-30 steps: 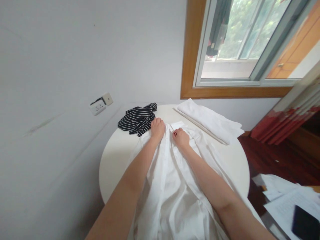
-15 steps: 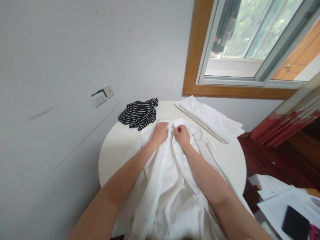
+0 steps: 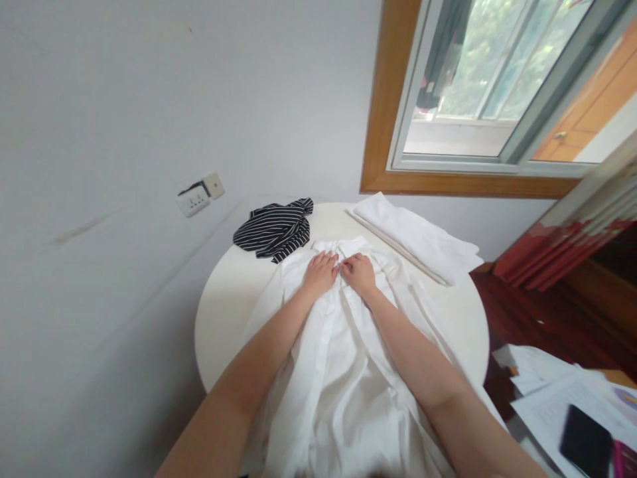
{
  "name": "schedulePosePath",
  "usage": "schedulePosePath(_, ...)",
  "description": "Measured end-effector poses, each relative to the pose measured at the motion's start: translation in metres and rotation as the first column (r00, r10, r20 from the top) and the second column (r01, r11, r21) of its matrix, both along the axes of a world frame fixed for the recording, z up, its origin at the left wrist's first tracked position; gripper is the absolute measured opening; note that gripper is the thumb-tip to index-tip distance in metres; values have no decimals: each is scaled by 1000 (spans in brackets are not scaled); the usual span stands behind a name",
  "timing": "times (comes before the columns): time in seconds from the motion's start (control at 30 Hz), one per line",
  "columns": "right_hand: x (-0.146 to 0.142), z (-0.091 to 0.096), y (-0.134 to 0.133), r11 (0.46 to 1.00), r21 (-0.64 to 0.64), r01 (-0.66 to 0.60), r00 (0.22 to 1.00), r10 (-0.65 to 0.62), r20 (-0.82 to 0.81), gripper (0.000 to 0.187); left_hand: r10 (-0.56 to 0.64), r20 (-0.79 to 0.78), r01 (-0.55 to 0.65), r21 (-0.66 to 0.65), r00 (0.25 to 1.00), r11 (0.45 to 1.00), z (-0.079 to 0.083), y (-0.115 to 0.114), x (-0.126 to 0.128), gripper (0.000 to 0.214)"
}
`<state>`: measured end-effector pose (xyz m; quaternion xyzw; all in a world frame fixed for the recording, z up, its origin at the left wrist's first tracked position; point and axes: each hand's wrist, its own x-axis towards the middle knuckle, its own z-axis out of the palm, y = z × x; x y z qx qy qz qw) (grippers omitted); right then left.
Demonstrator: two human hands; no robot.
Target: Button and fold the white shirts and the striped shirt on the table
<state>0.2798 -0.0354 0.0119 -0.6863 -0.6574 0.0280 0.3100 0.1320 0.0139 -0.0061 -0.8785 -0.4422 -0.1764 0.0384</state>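
A white shirt [image 3: 343, 378] lies spread over the round white table [image 3: 229, 299], its collar end at the far side. My left hand [image 3: 321, 272] and my right hand [image 3: 358, 272] sit side by side on the shirt's front near the collar, fingertips almost touching. Both hands have their fingers curled and pinched on the shirt's front edge. What the fingertips grip besides the cloth is too small to see.
A black-and-white striped garment [image 3: 276, 229] lies crumpled at the table's far left. A folded white cloth [image 3: 418, 236] lies at the far right under the window [image 3: 478, 99]. Papers and a dark phone [image 3: 584, 438] lie at lower right. A wall socket [image 3: 199, 196] is on the left.
My hands have drawn back slightly from the collar and come closer together on the shirt front. The striped garment and folded cloth have not moved.
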Motion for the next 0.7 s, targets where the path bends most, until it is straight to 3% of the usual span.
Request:
schedulePosePath(0.27,-1,1,0,999,-48,6,996,-2,90,21,-19,14,19,4,1000,1000,1,-1,-1,46)
schedulePosePath(0.7,1,-1,3,998,-58,3,1000,-2,24,18,-37,-4,37,-18,999,999,3,0,-2,44)
